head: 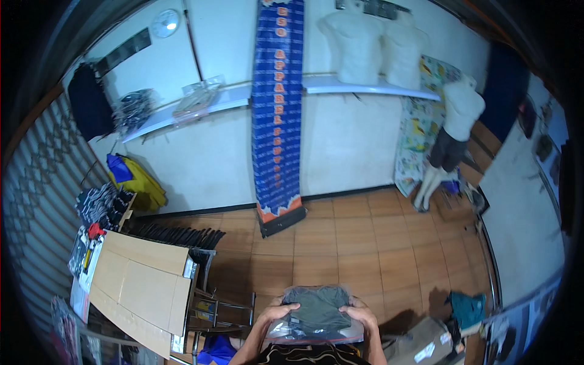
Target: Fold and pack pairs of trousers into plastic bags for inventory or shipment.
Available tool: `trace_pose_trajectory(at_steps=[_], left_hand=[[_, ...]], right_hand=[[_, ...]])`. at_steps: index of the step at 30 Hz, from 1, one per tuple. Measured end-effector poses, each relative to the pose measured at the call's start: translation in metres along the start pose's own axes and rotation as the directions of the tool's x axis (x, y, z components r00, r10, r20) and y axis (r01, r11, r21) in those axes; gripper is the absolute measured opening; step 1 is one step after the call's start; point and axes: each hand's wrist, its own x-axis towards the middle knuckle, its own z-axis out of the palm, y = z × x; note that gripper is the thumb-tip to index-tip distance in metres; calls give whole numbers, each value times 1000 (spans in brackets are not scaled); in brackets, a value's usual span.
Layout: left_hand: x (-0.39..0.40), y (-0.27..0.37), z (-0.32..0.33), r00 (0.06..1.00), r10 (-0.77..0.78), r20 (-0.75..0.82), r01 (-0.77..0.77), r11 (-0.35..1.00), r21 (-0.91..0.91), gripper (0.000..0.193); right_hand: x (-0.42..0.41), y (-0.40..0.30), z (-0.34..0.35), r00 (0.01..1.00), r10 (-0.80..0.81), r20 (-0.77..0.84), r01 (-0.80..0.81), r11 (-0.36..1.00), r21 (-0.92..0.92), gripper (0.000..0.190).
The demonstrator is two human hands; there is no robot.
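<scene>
Between my two hands is a clear plastic bag [280, 329] with a folded dark olive-green garment [321, 310] inside. My left hand [279, 311] grips the bag's left side, its thumb lying on top near the garment's edge. On the opposite side my right hand [360, 312] holds it the same way, thumb on top. Both hands' other fingers are hidden beneath the bag. A red strip runs along the bag's near edge, close to my black patterned clothing [310, 355].
To the left stands a table topped with flat cardboard [146, 283], black hangers [182, 237] behind it. A metal-framed stool [223, 310] is beside it. A tall blue banner [278, 114] rises ahead. A mannequin in shorts [449, 141] stands far right; a carton [419, 344] lies near right.
</scene>
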Motion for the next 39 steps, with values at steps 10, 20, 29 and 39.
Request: trace_pose_trajectory(at_steps=[10, 20, 29, 39], left_hand=[[55, 71, 1, 922, 23, -386, -125, 963, -241, 54], [109, 170, -132, 734, 282, -618, -398, 916, -55, 47], [149, 285, -300, 616, 436, -657, -539, 841, 52, 52], [174, 393, -471, 437, 547, -714, -619, 759, 203, 38]], right_hand=[[140, -109, -54, 969, -52, 242, 152, 897, -415, 57], [278, -267, 2, 955, -166, 247, 258, 876, -407, 52], [407, -418, 72, 868, -434, 241, 492, 814, -309, 68], [530, -584, 164, 716, -641, 275, 686, 719, -110, 64]])
